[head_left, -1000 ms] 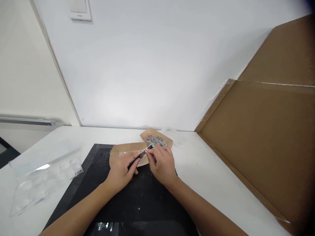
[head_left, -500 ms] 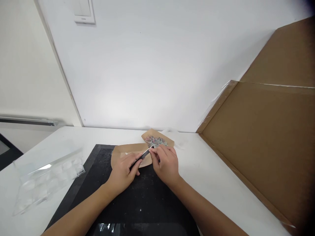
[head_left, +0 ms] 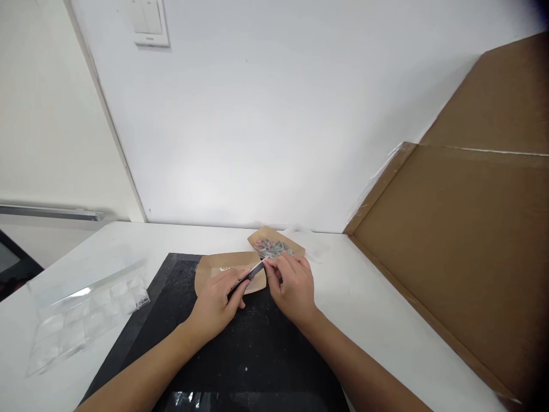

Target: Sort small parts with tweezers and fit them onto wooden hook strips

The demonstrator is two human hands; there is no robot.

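At the near edge, two bare forearms reach in over a black mat (head_left: 257, 355), which lies on the white desk (head_left: 377, 332) and carries a shiny patch (head_left: 189, 399) close to its near end. Over the far part of the mat, the left hand (head_left: 217, 300) has its thumb and fingers clamped on a slim dark strip (head_left: 256, 270) with a pale edge. The strip slants up and to the right, its lower end covered by that hand. The right hand (head_left: 294, 286) has its thumb and forefinger pinched together on the strip's upper end; its other fingers are curled, and what lies inside them cannot be told.

Just beyond and partly behind the left hand sits a brown paper tray (head_left: 203, 266) with something small and white in it. Well to the left, a clear compartment box (head_left: 81, 326) rests on the desk, reaching the mat's edge. Past the right hand, a second paper tray (head_left: 258, 233) holds a heap of small multicoloured pieces (head_left: 272, 247), with filmy clear plastic (head_left: 311, 240) beside it. Cardboard (head_left: 454, 240) stands along the right. At the back rises a white wall (head_left: 257, 126) bearing a switch plate (head_left: 148, 20).
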